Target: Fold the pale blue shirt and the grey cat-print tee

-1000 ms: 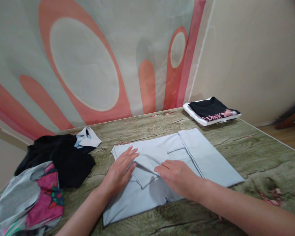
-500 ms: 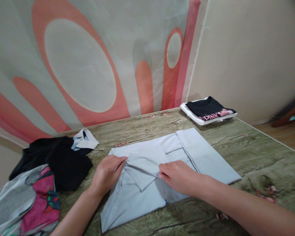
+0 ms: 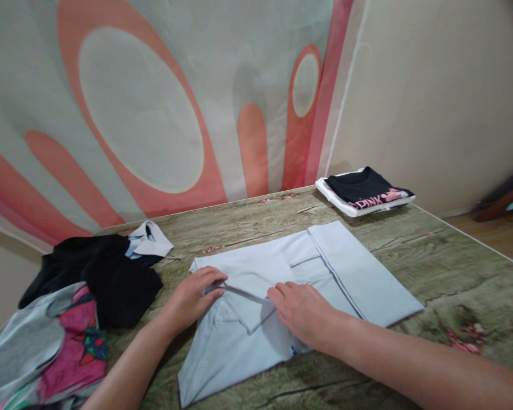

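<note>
A white shirt (image 3: pixel 256 364) lies spread on the table with parts folded inward, one layer crossing its middle at a slant. My left hand (image 3: pixel 196 296) is at the left end of that folded layer, thumb and fingertips loosely around its edge. Further right, my right hand (image 3: pixel 301 313) has its fingers curled on the same layer, gripping near its lower edge; the thumb is hidden. A small blue mark shows near the shirt's front edge, below the right hand.
A black garment with a white collar (image 3: pixel 106 273) and a grey and pink printed garment (image 3: pixel 47 353) lie heaped at the left. Folded clothes, a black printed T-shirt (image 3: pixel 359 185) on top, sit at the back right. The wood-patterned table (image 3: pixel 410 250) meets a wall behind.
My right hand has shifted slightly left and down along the folded layer, its fingers more curled over. The left thumb and fingers have loosened a little. The view has moved slightly.
</note>
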{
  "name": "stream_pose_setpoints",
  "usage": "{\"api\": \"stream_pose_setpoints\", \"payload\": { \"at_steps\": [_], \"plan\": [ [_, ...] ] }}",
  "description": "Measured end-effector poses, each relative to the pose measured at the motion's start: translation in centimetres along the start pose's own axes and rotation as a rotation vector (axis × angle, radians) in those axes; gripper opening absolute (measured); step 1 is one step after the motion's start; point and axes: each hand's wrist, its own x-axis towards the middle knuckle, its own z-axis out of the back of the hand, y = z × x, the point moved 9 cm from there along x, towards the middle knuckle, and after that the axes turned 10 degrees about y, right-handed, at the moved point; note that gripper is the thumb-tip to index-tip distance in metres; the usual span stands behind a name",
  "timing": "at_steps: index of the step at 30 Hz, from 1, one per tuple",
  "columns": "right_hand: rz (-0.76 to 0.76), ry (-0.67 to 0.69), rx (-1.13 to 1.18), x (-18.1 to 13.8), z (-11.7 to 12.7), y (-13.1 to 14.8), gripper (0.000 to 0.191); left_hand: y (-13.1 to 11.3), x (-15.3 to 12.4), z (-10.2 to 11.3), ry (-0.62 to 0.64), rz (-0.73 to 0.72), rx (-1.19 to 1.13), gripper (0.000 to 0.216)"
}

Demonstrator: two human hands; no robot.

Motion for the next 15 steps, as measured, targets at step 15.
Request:
{"api": "stream_pose_setpoints", "payload": {
  "at_steps": [15],
  "plan": [
    [-0.138, 0.0, 0.127, -0.4, 0.6, -2.3, 0.011, -2.5, 1.3, -1.3, -0.054, 0.116, 0.473, 0.017]
  ]
}}
